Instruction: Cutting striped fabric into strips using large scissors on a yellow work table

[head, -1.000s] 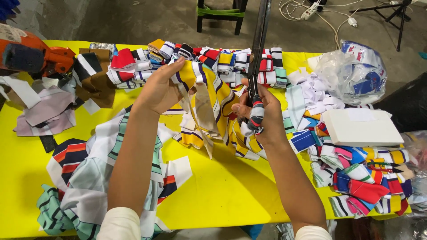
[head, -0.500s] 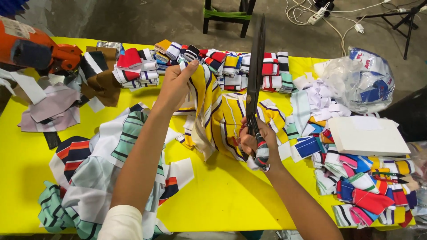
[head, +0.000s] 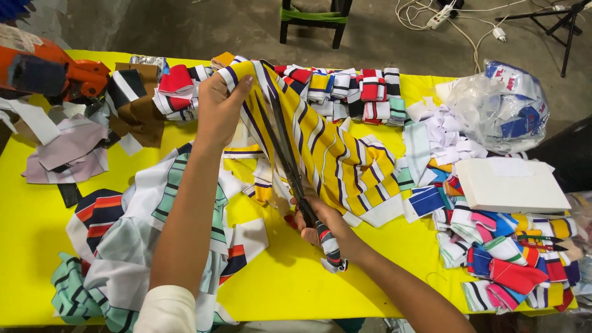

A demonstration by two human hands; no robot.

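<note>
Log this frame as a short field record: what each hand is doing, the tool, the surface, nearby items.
left hand: grips the top edge of the yellow striped fabric, holding it up
right hand: closed on the handles of the scissors
scissors: long dark blades against the fabric
surface: yellow table
nearby: white box, clear plastic bag, orange power tool

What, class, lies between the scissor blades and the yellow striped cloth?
Nothing visible: the scissors, in the right hand, lie directly against the yellow striped cloth, whose top the left hand grips.
</note>
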